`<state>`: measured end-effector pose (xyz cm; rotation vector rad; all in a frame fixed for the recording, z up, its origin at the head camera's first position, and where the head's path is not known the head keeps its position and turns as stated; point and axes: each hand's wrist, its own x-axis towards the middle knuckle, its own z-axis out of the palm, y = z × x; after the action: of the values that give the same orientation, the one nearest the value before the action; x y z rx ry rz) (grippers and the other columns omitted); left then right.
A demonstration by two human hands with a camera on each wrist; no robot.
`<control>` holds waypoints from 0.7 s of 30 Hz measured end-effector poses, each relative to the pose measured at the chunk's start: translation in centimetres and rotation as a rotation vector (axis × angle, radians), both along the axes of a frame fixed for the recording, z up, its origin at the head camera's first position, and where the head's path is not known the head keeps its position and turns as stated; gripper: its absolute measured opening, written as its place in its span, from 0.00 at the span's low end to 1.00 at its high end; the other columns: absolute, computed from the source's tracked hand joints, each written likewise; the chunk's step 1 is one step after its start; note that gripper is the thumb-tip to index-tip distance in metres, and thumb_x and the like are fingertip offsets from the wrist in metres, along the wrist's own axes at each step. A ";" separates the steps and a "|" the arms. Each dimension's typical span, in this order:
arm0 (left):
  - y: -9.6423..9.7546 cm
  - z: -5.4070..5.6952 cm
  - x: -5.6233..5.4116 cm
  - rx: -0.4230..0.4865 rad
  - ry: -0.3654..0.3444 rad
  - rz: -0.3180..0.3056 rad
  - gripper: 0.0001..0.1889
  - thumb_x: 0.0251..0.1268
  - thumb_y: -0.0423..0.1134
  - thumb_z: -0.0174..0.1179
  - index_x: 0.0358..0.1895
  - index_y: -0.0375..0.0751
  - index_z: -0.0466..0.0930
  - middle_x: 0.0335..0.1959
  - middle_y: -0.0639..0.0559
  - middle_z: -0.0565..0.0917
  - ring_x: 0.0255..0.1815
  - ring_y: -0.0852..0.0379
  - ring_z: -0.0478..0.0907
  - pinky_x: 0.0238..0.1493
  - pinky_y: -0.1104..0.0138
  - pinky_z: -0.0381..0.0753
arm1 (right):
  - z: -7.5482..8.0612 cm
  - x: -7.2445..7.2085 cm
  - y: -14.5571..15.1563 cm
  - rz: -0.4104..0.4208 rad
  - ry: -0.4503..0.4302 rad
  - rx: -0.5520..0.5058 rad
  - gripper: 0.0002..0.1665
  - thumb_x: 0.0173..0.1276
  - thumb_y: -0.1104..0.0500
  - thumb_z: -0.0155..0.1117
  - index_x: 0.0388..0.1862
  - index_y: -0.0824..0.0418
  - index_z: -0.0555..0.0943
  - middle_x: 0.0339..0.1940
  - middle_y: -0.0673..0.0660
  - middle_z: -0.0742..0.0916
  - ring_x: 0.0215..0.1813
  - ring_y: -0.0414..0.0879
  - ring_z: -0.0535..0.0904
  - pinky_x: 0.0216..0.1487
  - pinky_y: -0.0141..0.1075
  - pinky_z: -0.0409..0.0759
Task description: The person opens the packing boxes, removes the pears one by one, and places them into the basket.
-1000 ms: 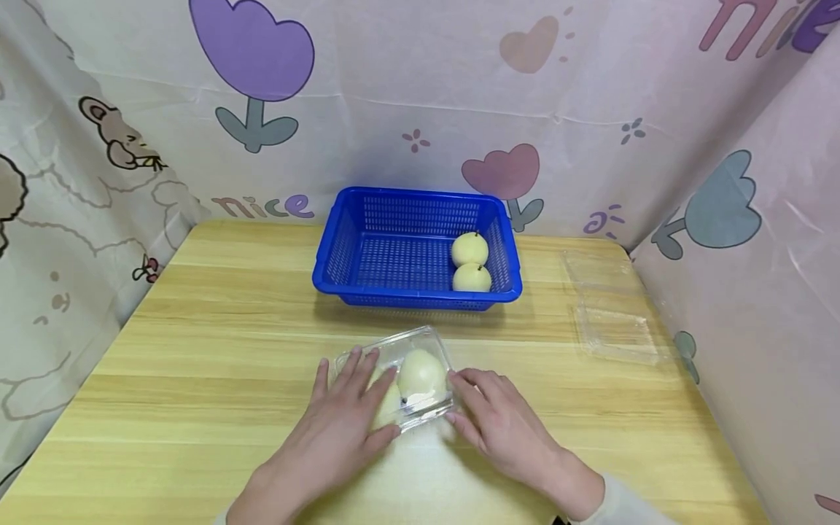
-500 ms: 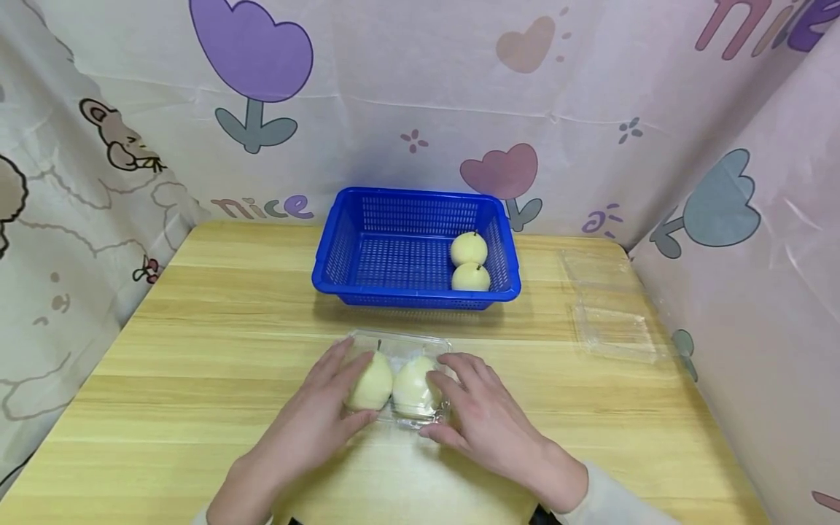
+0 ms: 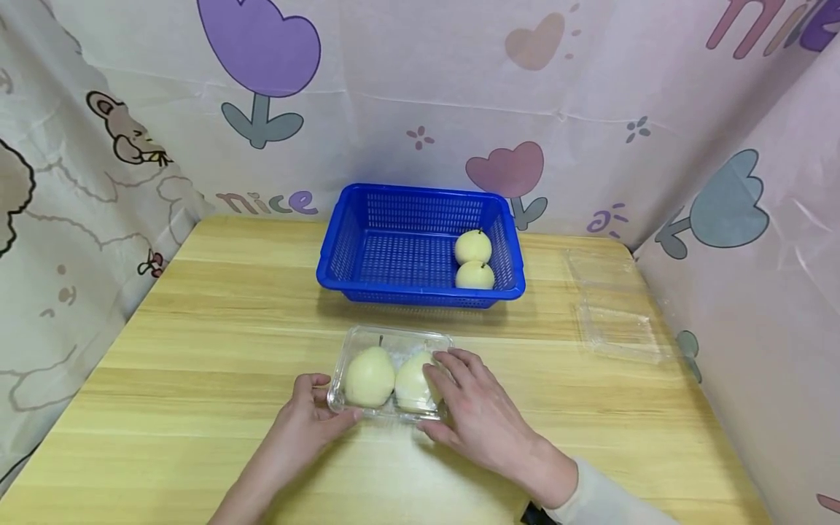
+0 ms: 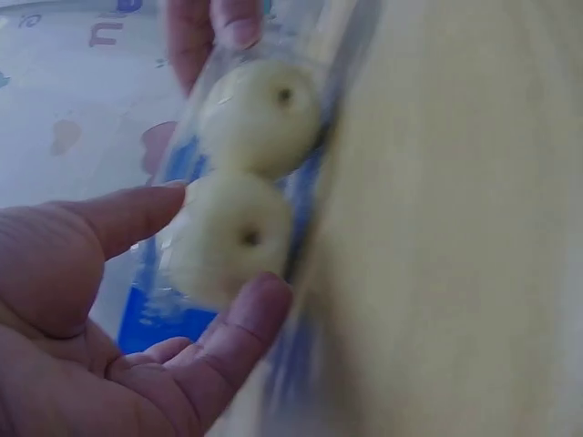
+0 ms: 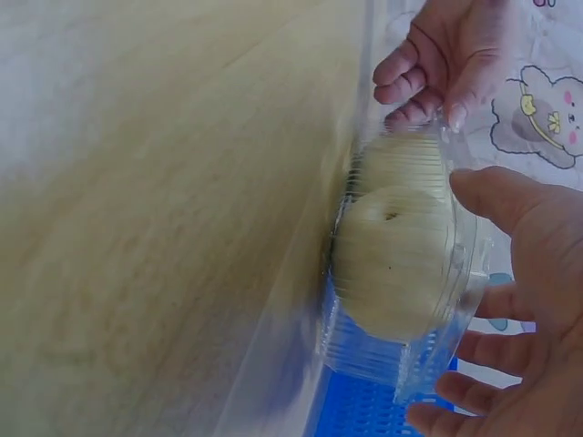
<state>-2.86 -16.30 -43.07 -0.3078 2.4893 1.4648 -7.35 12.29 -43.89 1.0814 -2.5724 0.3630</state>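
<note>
Has just moved left grip [image 3: 307,415] from atop box [image 3: 394,359] to its left end, curling loosely there; now holds both ends midway between side edges of table [image 3: 190,379], curving half-spread right grip [image 3: 477,405] over one pear [image 3: 412,388] inside, likely for steadier control

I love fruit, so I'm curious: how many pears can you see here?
4: a left pear and a right pear inside the clear box, plus a rear pear and a front pear at the right end of the blue basket. Others could hide behind its near wall.

4 pears [image 3: 370,377], 2 boxes [image 3: 410,336], 1 basket [image 3: 420,292]
</note>
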 end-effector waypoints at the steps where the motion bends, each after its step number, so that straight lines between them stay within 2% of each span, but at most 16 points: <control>1: 0.1 -0.2 0.0 0.009 -0.008 0.012 0.43 0.61 0.49 0.78 0.69 0.30 0.62 0.52 0.41 0.86 0.43 0.57 0.85 0.43 0.64 0.87 | 0.0 0.0 -0.1 0.000 0.004 -0.006 0.46 0.60 0.32 0.77 0.66 0.61 0.81 0.68 0.62 0.83 0.70 0.60 0.77 0.73 0.50 0.78; 5: 0.2 -1.0 0.1 0.087 -0.042 0.022 0.33 0.63 0.45 0.77 0.58 0.33 0.66 0.40 0.47 0.88 0.37 0.56 0.85 0.38 0.67 0.87 | -0.1 0.0 -0.4 -0.007 0.003 -0.032 0.44 0.59 0.34 0.79 0.64 0.62 0.83 0.66 0.62 0.84 0.70 0.60 0.77 0.72 0.48 0.79; 9: 0.5 -1.8 0.2 0.290 -0.071 -0.031 0.27 0.67 0.39 0.73 0.56 0.27 0.68 0.36 0.43 0.88 0.35 0.51 0.87 0.38 0.61 0.92 | -0.1 0.1 -0.9 -0.023 -0.006 -0.065 0.43 0.58 0.35 0.80 0.63 0.61 0.83 0.66 0.61 0.84 0.70 0.60 0.77 0.69 0.48 0.83; 11: 0.6 -2.1 0.1 0.373 -0.088 -0.008 0.24 0.69 0.38 0.72 0.55 0.26 0.69 0.36 0.42 0.88 0.36 0.51 0.88 0.39 0.60 0.93 | -0.2 0.2 -1.2 -0.029 -0.010 -0.085 0.43 0.58 0.36 0.81 0.63 0.61 0.83 0.66 0.62 0.84 0.69 0.61 0.77 0.66 0.49 0.85; 16: 0.7 -2.4 -0.1 0.509 -0.111 0.136 0.15 0.74 0.34 0.66 0.51 0.27 0.71 0.37 0.40 0.88 0.38 0.50 0.89 0.42 0.62 0.93 | -0.2 0.3 -1.6 -0.028 -0.014 -0.091 0.44 0.58 0.35 0.81 0.65 0.61 0.82 0.67 0.62 0.83 0.69 0.61 0.77 0.63 0.49 0.87; 19: 0.8 -2.4 -0.2 0.558 -0.121 0.155 0.13 0.77 0.34 0.63 0.51 0.26 0.73 0.39 0.41 0.88 0.39 0.51 0.89 0.44 0.63 0.92 | -0.2 0.4 -1.7 -0.030 -0.011 -0.076 0.45 0.59 0.35 0.80 0.66 0.61 0.82 0.68 0.62 0.83 0.69 0.60 0.76 0.63 0.48 0.87; 21: 0.9 -2.4 -0.1 0.582 -0.138 0.147 0.14 0.78 0.36 0.62 0.51 0.24 0.77 0.39 0.42 0.89 0.38 0.53 0.89 0.44 0.63 0.92 | -0.2 0.4 -1.7 -0.029 -0.014 -0.069 0.45 0.59 0.36 0.81 0.66 0.61 0.81 0.68 0.62 0.83 0.70 0.61 0.76 0.64 0.48 0.86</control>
<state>-3.00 -15.43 -45.52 -0.4620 1.8580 2.0585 -6.97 10.58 -44.04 1.0195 -2.5651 0.4506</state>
